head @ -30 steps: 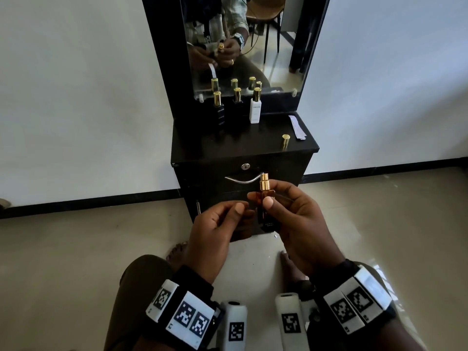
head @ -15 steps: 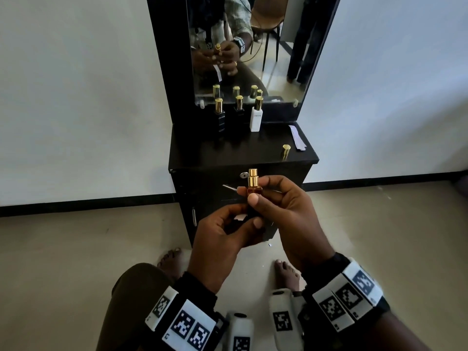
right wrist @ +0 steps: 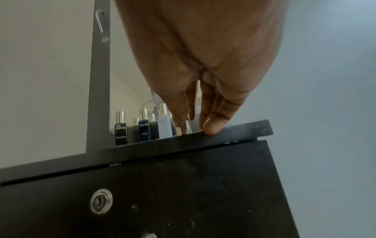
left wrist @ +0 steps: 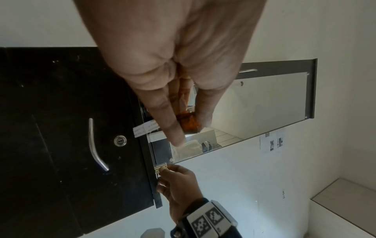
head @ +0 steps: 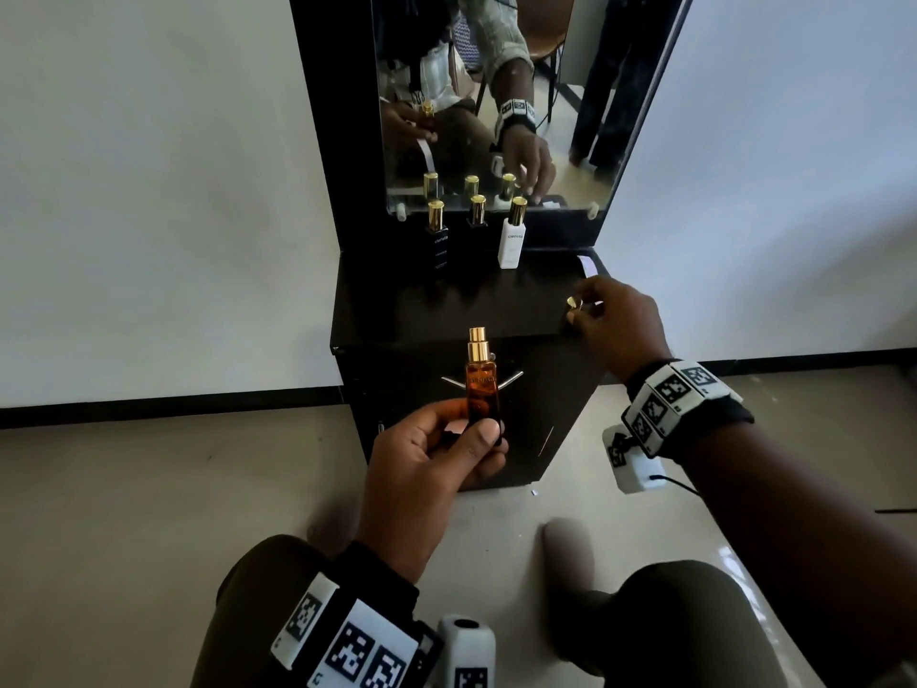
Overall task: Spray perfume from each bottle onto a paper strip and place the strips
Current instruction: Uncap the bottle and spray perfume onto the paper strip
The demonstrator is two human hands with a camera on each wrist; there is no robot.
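Note:
An amber perfume bottle [head: 482, 392] with a bare gold sprayer stands upright in my left hand [head: 466, 439], in front of the cabinet door. The left wrist view shows the bottle [left wrist: 188, 124] between my fingers, and a white paper strip [left wrist: 145, 128] sticking out beside them. My right hand [head: 590, 310] is at the right front corner of the black cabinet top [head: 446, 310] and pinches a gold cap [head: 574, 304] there. In the right wrist view the fingertips [right wrist: 211, 127] close around the cap [right wrist: 187, 127] at the top's edge.
Three capped bottles stand in a row before the mirror [head: 570, 91]: black [head: 437, 243], dark [head: 477, 216] and white [head: 512, 240]. More paper strips [head: 588, 265] lie at the back right of the top. The door has a metal handle [left wrist: 95, 145] and a lock [right wrist: 101, 201].
My right hand has let go of the amber bottle and reached right and forward to the gold cap on the cabinet. My left hand now holds the bottle alone.

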